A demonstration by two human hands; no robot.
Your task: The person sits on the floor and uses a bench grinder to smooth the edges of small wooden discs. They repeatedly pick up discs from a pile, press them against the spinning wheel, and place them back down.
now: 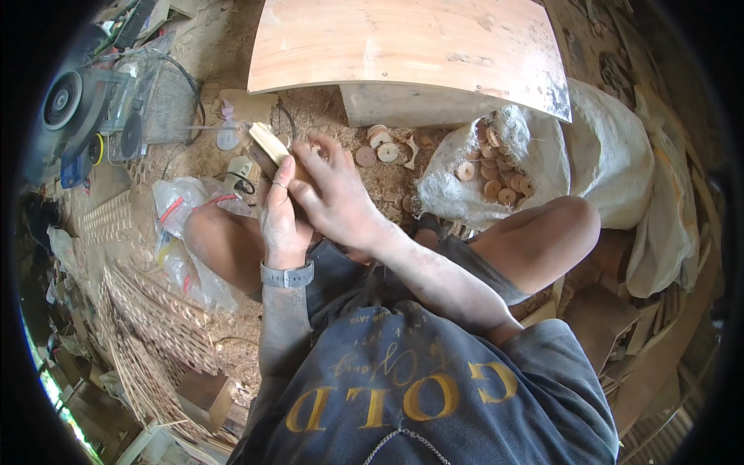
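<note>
A pale wooden piece (268, 142) with a lined, layered edge is held up in front of my knees. My left hand (285, 221), with a grey watch on its wrist and a ring on a finger, is closed around its near end, thumb on top. Against its right side rests my right hand (337, 186), fingers curved over it and thumb close to the left hand. Both hands hide much of the piece, and its full shape cannot be made out. Just beyond its far end, a thin blurred rod (209, 127) points leftward.
A large wooden board (411, 46) on a support stands ahead. Several wooden discs (387, 152) lie on the sawdust; more fill a white woven sack (453, 190) at right. A machine with a round wheel (63, 99) stands far left. Plastic bags (205, 271) lie beside my left knee.
</note>
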